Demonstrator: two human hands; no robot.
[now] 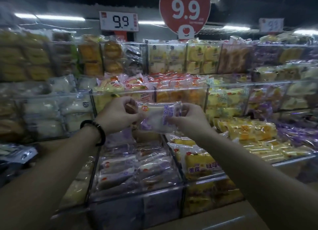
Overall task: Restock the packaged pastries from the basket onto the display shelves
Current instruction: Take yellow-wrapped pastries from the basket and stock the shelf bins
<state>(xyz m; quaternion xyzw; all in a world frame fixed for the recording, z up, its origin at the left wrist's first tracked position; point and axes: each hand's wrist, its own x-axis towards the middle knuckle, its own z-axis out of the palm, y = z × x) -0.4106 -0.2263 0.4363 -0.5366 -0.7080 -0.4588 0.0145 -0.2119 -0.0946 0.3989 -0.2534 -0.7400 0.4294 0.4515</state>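
A white pastry in a clear wrapper with purple print is held up between both hands at chest height. My left hand, with a black bead bracelet on the wrist, pinches its left end. Its right end is pinched by my right hand. Directly below the packet lies a clear bin of similar purple-printed pastries. No basket is in view.
Tiered clear acrylic bins of wrapped pastries fill the display: yellow cakes in the bin to the right, white buns at the left, orange packs behind the hands. Price signs reading 9.9 hang above.
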